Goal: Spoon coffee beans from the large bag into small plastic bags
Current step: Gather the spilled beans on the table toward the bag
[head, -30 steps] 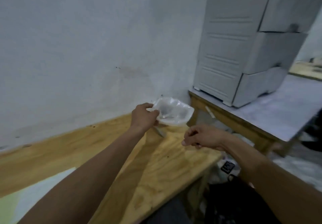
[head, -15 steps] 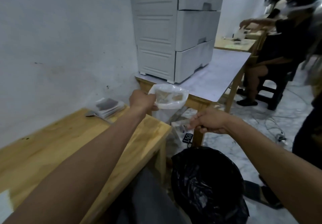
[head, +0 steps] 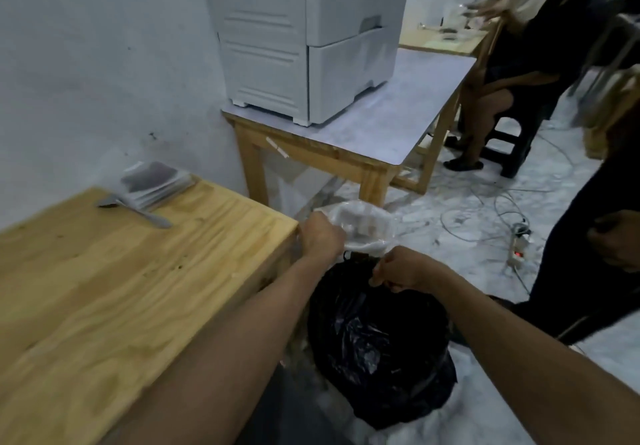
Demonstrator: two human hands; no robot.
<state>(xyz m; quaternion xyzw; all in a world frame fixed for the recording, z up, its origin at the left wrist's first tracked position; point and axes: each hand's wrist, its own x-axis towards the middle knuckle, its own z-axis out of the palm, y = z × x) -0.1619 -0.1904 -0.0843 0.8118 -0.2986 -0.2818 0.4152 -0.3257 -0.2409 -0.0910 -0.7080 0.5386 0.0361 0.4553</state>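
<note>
Your left hand (head: 320, 240) pinches the rim of a small clear plastic bag (head: 363, 224), holding it open just past the corner of the wooden surface (head: 114, 271) and above the black bin bag (head: 377, 344) that stands on the floor. The clear bag's mouth faces up; whether anything lies inside is too blurred to tell. Your right hand (head: 401, 273) is curled, its grip pressed together at the near rim of the black bin bag; whether the fingers actually pinch that plastic, the picture does not settle.

On the far end of the wooden surface, by the wall, a stack of flat clear plastic bags (head: 156, 183) lies with a metal spoon (head: 135, 210) just beside it, the spoon's handle pointing toward you.

Beyond, a white plastic drawer cabinet (head: 304, 39) stands on a second table with a grey top (head: 408, 112). Cables and a power strip (head: 517, 248) with a red light trail across the marble floor. A seated person (head: 512, 73) works at another table in the far right corner, and a second person in dark clothes (head: 588, 236) stands at the right edge.
</note>
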